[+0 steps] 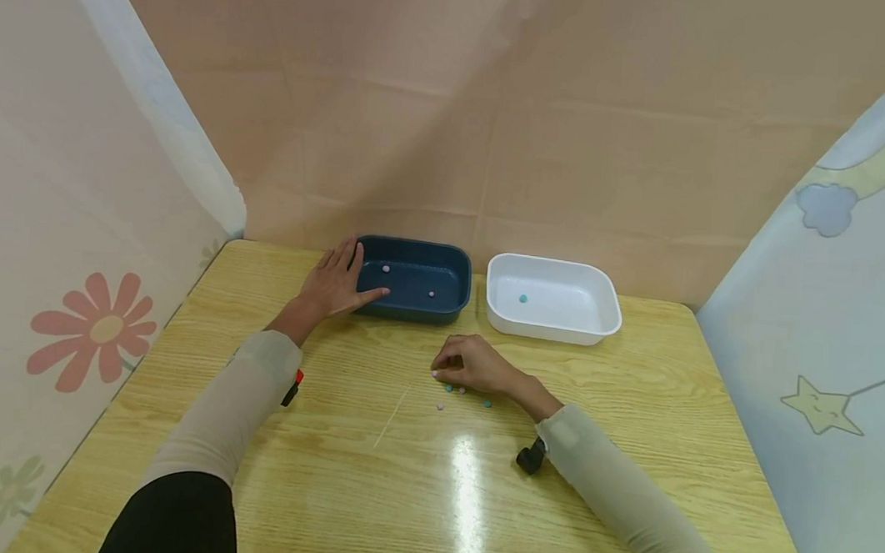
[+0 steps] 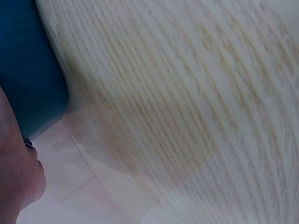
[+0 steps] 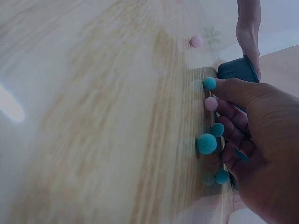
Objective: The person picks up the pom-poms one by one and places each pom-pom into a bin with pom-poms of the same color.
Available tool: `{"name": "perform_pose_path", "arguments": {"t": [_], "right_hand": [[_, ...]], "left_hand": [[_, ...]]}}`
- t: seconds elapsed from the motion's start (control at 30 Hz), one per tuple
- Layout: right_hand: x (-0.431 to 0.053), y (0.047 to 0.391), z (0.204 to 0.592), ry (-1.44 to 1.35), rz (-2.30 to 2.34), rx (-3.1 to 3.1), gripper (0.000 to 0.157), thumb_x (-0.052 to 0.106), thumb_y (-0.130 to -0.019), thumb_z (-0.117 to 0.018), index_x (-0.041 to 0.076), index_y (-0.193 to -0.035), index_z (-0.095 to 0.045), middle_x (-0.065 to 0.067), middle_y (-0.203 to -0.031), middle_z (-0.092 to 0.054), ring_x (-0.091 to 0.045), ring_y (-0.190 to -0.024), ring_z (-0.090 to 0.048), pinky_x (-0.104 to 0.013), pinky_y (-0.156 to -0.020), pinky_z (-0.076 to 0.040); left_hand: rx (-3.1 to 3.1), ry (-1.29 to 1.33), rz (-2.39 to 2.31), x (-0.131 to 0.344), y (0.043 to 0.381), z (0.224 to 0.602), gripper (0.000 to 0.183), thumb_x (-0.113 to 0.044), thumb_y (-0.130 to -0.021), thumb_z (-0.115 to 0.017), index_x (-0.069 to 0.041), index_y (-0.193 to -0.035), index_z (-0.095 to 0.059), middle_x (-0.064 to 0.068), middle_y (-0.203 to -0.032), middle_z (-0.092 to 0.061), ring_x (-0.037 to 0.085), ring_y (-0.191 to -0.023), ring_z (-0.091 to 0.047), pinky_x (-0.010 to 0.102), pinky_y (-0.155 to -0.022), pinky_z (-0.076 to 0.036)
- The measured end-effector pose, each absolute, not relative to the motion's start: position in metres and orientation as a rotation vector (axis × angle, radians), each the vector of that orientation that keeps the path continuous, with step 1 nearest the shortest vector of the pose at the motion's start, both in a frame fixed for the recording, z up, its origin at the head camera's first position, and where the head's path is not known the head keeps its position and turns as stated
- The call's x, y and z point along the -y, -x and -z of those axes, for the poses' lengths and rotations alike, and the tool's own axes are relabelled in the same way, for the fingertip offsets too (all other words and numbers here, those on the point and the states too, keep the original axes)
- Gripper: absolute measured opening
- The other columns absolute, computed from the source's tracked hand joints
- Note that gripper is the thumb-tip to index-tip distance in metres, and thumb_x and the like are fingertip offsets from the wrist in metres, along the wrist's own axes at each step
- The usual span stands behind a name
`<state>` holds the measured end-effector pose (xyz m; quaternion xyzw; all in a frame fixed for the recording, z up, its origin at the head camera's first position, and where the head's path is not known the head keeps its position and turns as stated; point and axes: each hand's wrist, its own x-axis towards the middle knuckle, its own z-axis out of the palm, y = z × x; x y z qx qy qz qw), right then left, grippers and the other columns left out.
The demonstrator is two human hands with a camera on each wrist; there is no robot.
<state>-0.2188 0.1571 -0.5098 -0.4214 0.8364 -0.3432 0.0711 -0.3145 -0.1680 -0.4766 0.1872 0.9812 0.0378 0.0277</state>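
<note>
At the back of the table, my left hand (image 1: 333, 283) rests against the left end of a dark blue tray (image 1: 410, 315), fingers fairly straight along its side and thumb over the front rim. The left wrist view catches part of that hand beside the blue tray wall (image 2: 32, 70). My right hand (image 1: 479, 366) pinches a small pink pom-pom (image 1: 433, 374) just above the table. Below and around its fingers lie teal pom-poms (image 3: 206, 143) and pink ones (image 3: 196, 41). From the right wrist, the pinched pom-pom cannot be told apart surely.
Right of the blue tray stands a white tray (image 1: 552, 332) holding a teal pom-pom (image 1: 523, 298). Two pink pom-poms (image 1: 386, 268) lie inside the blue tray. Patterned sheets flank the wooden table (image 1: 342, 472), and a brown sheet (image 1: 569, 149) hangs behind.
</note>
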Motion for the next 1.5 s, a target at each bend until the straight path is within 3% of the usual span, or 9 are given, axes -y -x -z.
{"name": "perform_pose_path", "arguments": {"t": [1.07, 1.5], "right_hand": [[-0.156, 0.22, 0.502, 1.253, 0.999, -2.554, 0.005, 0.015, -0.096, -0.081, 0.014, -0.1, -0.083, 0.007, -0.095, -0.071, -0.004, -0.084, -0.065, -0.024, -0.076, -0.057], [-0.16, 0.226, 0.491, 1.28, 1.01, -2.611, 0.005, 0.011, -0.095, -0.08, 0.01, -0.1, -0.083, 0.002, -0.093, -0.074, -0.012, -0.084, -0.065, -0.028, -0.075, -0.058]], "left_hand": [[-3.029, -0.589, -0.106, 0.17, 0.316, 0.477, 0.111, -0.077, -0.101, -0.04, 0.002, -0.168, -0.002, 0.021, -0.177, 0.006, 0.035, -0.165, 0.002, 0.052, -0.132, -0.01], [-3.016, -0.59, -0.1, 0.169, 0.316, 0.477, 0.111, -0.078, -0.101, -0.038, 0.003, -0.168, -0.001, 0.022, -0.177, 0.006, 0.037, -0.165, 0.001, 0.053, -0.132, -0.009]]}}
